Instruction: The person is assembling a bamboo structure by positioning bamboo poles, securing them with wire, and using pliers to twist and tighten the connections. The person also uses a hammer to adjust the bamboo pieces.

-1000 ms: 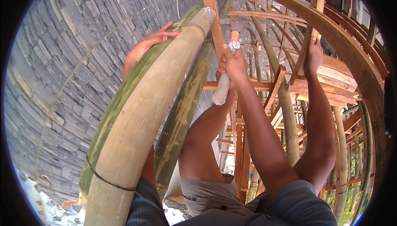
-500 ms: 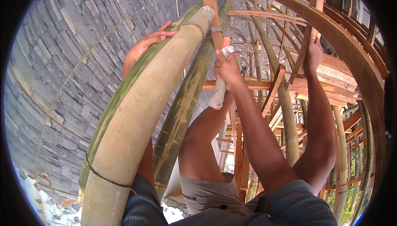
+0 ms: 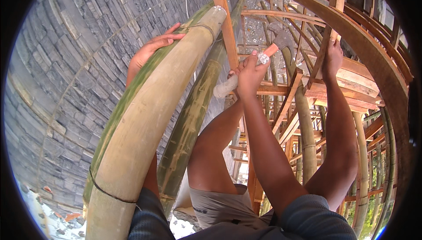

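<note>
A thick, pale bamboo pole (image 3: 149, 99) rises diagonally on the left, bound with dark wire to a green bamboo pole (image 3: 127, 97). My left hand (image 3: 156, 46) grips the green one near its upper part, fingers laid over it and forearm partly hidden behind the poles. In my right hand (image 3: 252, 75) is a hammer (image 3: 271, 50) with an orange-brown handle and a pale wrapped grip. Its grey head points up and to the right, off the poles; the blade or claw shape is not sharp. Next to the hammer stands a wooden post (image 3: 223, 20).
A grey stone-clad wall (image 3: 83, 64) fills the left side. Another green bamboo pole (image 3: 193, 121) leans between the bundle and my leg. My bare foot (image 3: 332, 60) braces on a timber at the right. Bamboo and timber scaffolding (image 3: 307, 130) drops away below, beside a curved-looking beam (image 3: 351, 29).
The hammer has swung from nearly upright beside the post to tilted right, its head farther from the post. My right wrist has turned with it. My left hand stays on the bamboo.
</note>
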The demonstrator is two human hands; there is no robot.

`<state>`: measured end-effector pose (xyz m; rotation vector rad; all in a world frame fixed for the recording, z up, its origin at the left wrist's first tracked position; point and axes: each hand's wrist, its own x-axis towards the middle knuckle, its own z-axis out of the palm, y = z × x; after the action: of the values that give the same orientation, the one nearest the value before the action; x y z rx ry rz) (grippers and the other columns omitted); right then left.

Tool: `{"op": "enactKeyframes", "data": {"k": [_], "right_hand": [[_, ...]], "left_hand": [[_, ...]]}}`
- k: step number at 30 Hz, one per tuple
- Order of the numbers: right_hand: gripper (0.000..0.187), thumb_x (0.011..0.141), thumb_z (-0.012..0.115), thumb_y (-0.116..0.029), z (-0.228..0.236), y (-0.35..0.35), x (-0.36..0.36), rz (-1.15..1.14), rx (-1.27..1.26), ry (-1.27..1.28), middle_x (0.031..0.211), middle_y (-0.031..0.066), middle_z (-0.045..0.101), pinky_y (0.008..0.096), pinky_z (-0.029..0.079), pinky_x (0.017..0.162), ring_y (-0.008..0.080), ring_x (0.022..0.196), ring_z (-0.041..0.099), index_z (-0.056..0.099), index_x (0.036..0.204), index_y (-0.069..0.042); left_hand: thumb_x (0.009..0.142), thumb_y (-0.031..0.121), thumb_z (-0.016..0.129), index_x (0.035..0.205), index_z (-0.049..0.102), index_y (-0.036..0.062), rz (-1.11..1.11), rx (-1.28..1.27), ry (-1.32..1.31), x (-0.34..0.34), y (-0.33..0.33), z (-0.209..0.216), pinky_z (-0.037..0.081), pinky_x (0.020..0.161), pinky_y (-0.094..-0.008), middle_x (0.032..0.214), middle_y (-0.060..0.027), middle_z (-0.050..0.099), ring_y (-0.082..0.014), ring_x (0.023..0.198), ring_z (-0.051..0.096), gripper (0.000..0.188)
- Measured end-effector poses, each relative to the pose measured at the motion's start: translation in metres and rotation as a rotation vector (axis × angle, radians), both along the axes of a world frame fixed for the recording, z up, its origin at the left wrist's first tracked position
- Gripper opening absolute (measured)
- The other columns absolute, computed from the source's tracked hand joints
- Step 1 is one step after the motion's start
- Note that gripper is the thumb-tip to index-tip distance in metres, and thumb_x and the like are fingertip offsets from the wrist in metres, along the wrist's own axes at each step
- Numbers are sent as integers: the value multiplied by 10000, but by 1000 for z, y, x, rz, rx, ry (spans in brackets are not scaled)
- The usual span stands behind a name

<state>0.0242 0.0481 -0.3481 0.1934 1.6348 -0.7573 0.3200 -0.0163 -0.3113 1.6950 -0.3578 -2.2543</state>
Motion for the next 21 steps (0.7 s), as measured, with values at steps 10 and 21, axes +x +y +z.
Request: {"op": "enactKeyframes", "data": {"k": [10, 21], "right_hand": [[356, 1045, 582, -239, -20, 41, 34, 288, -214, 140, 746, 28, 518, 272, 422, 518, 96, 557, 503, 372, 1244, -31], [327, 1055, 541, -268, -44, 13, -6, 738, -25, -156, 702, 28, 521, 301, 418, 456, 114, 494, 492, 407, 1236, -32]], "left_hand": [[990, 156, 581, 1289, 679, -6, 58, 29, 35, 1, 1, -5, 296, 1210, -305, 1679, -95, 248, -169, 1560, 182, 353], [1000, 173, 573, 1316, 665, 6, 102, 9, 50, -22, -3, 3, 242, 1234, -312, 1684, -94, 235, -182, 1554, 210, 370]]}}
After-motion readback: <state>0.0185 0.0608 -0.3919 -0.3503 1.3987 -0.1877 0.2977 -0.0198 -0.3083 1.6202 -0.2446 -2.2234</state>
